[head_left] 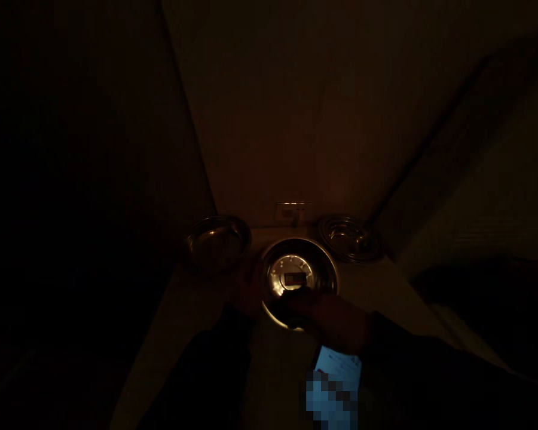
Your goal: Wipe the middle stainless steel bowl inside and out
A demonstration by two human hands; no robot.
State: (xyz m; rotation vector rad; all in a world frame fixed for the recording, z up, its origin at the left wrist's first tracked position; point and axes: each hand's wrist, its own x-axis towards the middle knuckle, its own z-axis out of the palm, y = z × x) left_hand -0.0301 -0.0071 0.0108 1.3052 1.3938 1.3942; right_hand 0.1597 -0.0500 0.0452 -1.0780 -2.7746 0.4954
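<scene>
The scene is very dark. A shiny metal bowl (pixel 324 272) is in the middle, its inside turned up toward me, with a small dark rectangular label (pixel 295 279) on its bottom. My left hand (pixel 247 289) is at the bowl's left rim and seems to grip it, though its fingers are barely visible. Over the bowl's near side reaches my right hand (pixel 329 316), its fingers closed around something dark inside that I cannot make out. Below the right wrist lies a phone (pixel 339 365) with a lit screen, partly pixelated.
Another metal bowl (pixel 219 242) stands at the back left of the pale table (pixel 179 322). Several stacked metal dishes (pixel 349 239) are at the back right. Behind them, a wall socket (pixel 293 211) with a plug in it sits low on the wall.
</scene>
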